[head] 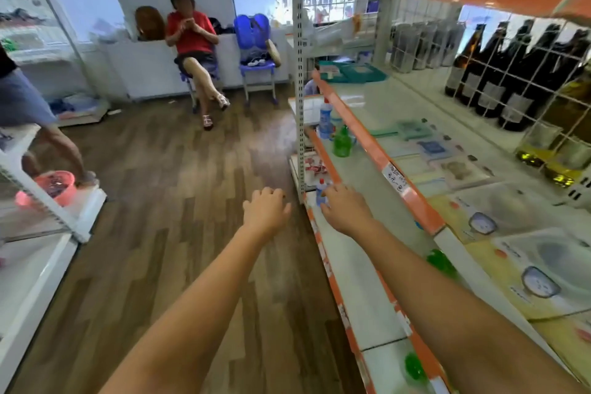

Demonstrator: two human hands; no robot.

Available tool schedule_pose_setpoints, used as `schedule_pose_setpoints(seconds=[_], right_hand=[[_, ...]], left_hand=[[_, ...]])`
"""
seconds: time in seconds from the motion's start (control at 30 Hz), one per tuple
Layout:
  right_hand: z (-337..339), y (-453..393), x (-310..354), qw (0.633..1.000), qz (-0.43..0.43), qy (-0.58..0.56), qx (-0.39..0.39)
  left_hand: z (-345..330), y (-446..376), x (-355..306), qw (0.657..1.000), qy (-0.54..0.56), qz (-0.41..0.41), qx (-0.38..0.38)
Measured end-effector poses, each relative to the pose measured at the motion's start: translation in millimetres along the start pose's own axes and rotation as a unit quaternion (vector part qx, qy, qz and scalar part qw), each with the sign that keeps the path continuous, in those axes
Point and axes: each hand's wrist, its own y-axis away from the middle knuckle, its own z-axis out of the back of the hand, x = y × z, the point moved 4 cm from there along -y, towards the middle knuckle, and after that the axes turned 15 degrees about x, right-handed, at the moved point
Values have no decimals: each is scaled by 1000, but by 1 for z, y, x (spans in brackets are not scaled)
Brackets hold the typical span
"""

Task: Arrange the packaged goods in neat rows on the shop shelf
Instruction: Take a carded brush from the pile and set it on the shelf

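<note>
My right hand (347,208) reaches under the orange-edged shelf (377,153) and its fingers close around a small blue-white bottle with a red cap (320,190) on the lower shelf. Over the wooden floor, left of the shelf post, my left hand (266,209) hangs with loosely curled fingers and holds nothing. Flat packaged goods (524,269) lie in rows on the middle shelf. Farther along the lower shelf stand a green bottle (341,143) and a taller blue-white bottle (325,120).
Dark glass bottles (499,73) stand behind a wire grid at the right. A perforated metal upright (300,73) rises at the shelf end. A seated person (193,51) and blue chairs (254,51) are across the aisle. A pink basin (56,187) sits at the left.
</note>
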Motion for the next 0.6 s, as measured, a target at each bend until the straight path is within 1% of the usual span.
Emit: schedule_pose_setpoints(seconds=[0.07,0.17,0.3,0.4,0.6], right_hand=[[-4,-21,2,1000,10,-8,18],[-8,-56,6,999,14,-11,26],[-11,-101,13,999,0,-20,49],[-6,-137,17,998,-11,-20,61],[36,-200,26,999,-31,-37,2]], left_hand=[[0,-14,7,1000,-4,9,13],[3,-37,20,1000,-13,16,20],[16,-76,42,999,-20,11,36],[36,-111,58,999,-23,2,29],[81,-177,73,1000,-17,-26,-1]])
